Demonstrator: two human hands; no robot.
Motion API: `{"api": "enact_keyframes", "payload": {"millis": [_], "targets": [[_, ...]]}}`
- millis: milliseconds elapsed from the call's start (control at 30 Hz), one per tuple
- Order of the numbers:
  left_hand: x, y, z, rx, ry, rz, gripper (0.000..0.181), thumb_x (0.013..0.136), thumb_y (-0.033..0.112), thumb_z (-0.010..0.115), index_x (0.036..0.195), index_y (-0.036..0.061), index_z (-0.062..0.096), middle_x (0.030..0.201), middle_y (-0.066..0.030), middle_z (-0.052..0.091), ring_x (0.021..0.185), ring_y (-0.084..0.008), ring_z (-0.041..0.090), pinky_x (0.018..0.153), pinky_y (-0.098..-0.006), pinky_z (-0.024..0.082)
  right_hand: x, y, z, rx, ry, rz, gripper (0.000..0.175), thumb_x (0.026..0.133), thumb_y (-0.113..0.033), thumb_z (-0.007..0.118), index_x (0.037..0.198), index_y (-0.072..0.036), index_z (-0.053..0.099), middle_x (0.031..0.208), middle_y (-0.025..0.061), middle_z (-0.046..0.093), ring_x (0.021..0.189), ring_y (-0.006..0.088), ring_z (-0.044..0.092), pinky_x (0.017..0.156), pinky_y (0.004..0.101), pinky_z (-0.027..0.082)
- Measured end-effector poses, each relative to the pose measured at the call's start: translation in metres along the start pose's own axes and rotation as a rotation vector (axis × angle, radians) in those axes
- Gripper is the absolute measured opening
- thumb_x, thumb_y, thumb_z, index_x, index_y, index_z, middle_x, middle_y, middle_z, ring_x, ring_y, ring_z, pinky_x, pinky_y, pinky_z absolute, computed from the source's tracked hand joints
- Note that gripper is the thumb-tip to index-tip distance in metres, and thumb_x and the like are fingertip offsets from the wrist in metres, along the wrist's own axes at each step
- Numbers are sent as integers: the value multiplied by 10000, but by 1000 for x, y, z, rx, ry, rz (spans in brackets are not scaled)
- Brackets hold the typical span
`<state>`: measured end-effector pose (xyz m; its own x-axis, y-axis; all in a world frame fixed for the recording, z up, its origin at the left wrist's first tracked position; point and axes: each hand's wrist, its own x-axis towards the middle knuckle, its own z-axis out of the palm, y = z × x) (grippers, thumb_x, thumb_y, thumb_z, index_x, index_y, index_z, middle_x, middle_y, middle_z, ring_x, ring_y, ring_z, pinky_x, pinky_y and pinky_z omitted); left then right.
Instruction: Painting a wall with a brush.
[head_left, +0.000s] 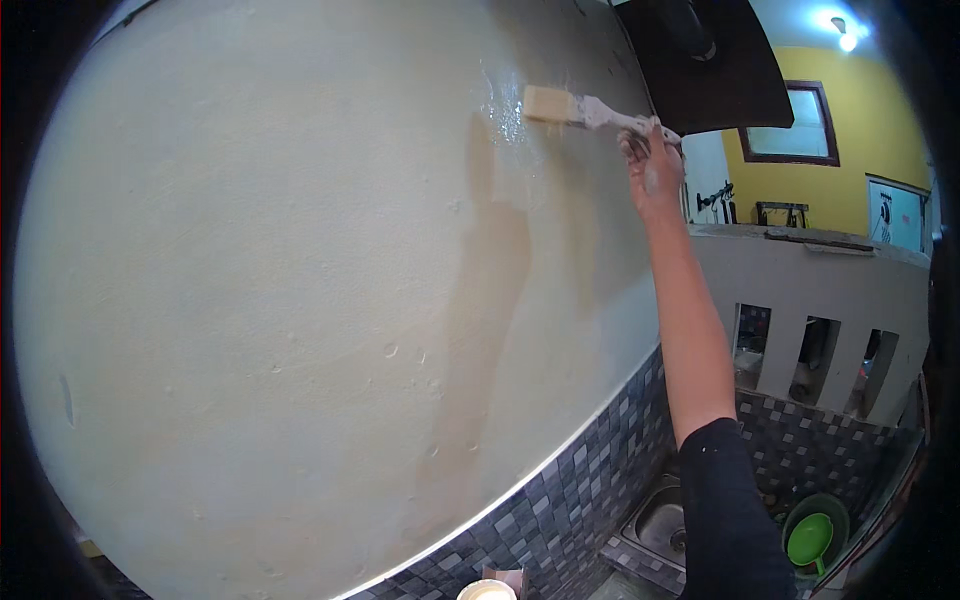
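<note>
My right hand (654, 166) is raised high and grips the pale, paint-smeared handle of a flat paintbrush (551, 106). Its wide, cream-coloured bristles point left, close to or against a cream painted wall (300, 262). A wet, glossy patch (508, 112) shines on the wall just past the bristle tips. The shadow of my arm and the brush falls down the wall. My left hand is out of view. At the bottom edge, a round tub (487, 591) with pale contents is partly cut off.
A dark range hood (712, 67) juts out close above my hand. Grey mosaic tiles (555, 495) line the lower wall. Below are a steel sink (660, 521) and a green dipper (810, 538) in a basin. A grey partition (810, 285) with slots stands at right.
</note>
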<state>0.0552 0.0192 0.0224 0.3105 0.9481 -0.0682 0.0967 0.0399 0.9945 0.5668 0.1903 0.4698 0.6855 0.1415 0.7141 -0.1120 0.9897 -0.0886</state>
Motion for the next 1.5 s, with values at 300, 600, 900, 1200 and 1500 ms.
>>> {"api": "enact_keyframes", "payload": {"millis": [300,600,900,1200,1500], "targets": [[-14,8,1,47,48,-38,416,768,81,693,1135,-26,530,898,-72,653,791,-134,620,675,-280,504,45,-8,61,-338,-41,-166,268,945,-226,527,996,35,556,836,112,631,678,171,640,592,262,533],[-4,-6,-1,-77,8,76,396,769,98,717,1108,-11,546,901,-50,644,761,-109,603,637,-255,493,46,-6,77,-295,-15,-200,280,946,-220,523,998,52,562,856,118,639,686,174,649,609,269,548],[-4,-1,0,-117,-21,71,296,779,104,711,1029,-7,599,841,-29,653,697,-85,583,589,-241,469,38,-15,91,-173,-78,-236,269,942,-208,530,994,56,554,827,136,639,687,186,652,626,274,552],[-8,3,0,-77,-4,69,270,777,105,718,1003,-3,615,833,-24,655,680,-81,577,570,-242,459,28,-16,83,33,-178,-86,297,926,-244,561,1004,43,552,836,117,635,691,199,649,613,278,550],[-11,9,0,-139,15,95,260,780,74,700,1008,-8,606,816,-25,648,706,-114,597,629,-264,488,21,7,63,-74,-374,-2,316,933,-273,547,1074,10,544,908,81,621,773,158,630,661,250,534]]}}
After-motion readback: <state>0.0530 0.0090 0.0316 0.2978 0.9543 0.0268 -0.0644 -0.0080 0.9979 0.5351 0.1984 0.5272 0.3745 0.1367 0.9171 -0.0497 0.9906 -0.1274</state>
